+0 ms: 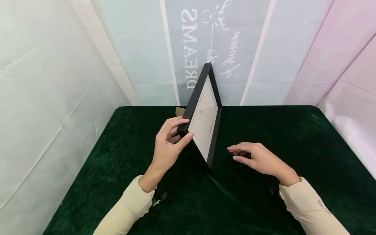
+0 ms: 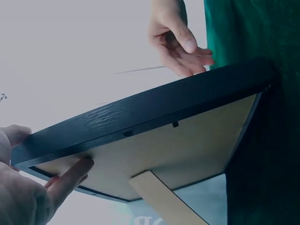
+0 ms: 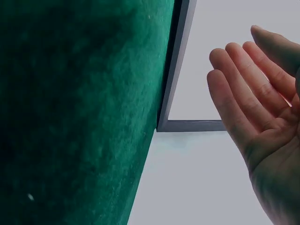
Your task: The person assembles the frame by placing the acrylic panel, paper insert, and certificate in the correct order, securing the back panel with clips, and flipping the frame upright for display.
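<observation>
A black picture frame (image 1: 194, 94) stands on edge on the green cloth, its white front turned to the right. My left hand (image 1: 168, 142) grips its upper near corner, thumb on the front side and fingers over the edge and the back. In the left wrist view the frame's tan backing board (image 2: 206, 140) shows, with a stand leg (image 2: 161, 197) angled out from it. To the right of the frame and apart from it, my right hand (image 1: 258, 158) hovers with fingers loosely extended. Its palm and straight fingers face the frame in the right wrist view.
Dark green velvety cloth (image 1: 293, 137) covers the table. Behind it hangs a pale blue printed backdrop (image 1: 141, 49) with white lettering, near the frame's far corner. White fabric (image 1: 44, 98) hangs at the left side, and pinkish fabric (image 1: 346, 58) at the right.
</observation>
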{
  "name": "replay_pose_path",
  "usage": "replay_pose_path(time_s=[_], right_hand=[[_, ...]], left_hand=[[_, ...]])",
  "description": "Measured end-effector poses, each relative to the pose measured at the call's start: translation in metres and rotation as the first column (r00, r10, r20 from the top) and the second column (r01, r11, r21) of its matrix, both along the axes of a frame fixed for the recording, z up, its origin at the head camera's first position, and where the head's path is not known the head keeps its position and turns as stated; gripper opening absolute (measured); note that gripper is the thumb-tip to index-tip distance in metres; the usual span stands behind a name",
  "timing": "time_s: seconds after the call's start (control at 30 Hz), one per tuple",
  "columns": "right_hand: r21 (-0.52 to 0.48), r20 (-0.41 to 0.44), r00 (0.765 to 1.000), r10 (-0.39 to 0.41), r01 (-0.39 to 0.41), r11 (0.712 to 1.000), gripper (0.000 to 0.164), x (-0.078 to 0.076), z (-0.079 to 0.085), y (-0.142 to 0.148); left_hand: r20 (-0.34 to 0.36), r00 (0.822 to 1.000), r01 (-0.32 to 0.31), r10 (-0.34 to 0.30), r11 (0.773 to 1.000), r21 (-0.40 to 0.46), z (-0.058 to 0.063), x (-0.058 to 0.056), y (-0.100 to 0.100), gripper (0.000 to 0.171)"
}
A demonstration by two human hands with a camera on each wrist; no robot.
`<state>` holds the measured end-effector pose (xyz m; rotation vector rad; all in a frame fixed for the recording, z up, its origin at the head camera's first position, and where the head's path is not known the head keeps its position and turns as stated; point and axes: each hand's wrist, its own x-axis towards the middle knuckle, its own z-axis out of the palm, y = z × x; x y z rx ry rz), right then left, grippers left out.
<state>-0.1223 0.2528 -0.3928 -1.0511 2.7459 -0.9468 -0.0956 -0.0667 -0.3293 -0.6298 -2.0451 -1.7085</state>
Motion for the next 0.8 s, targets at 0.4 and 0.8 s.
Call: replay_pose_path(time_s=[0.4, 0.8], right_hand=[[0.001, -0.002, 0.995, -0.104, 0.104, 0.995, 0.039, -0.062, 0.017, 0.020], [-0.037, 0.168, 0.950, -0.264, 0.274, 0.961, 0.068, -0.135, 0.003, 0.011]], left_hand=[[0.107, 0.994, -0.044, 0.025, 0.983, 0.179, 0.000, -0.008, -0.028, 0.033], [0.091, 0.996, -0.040, 0.012, 0.947, 0.320, 0.001, -0.011, -0.040, 0.028]])
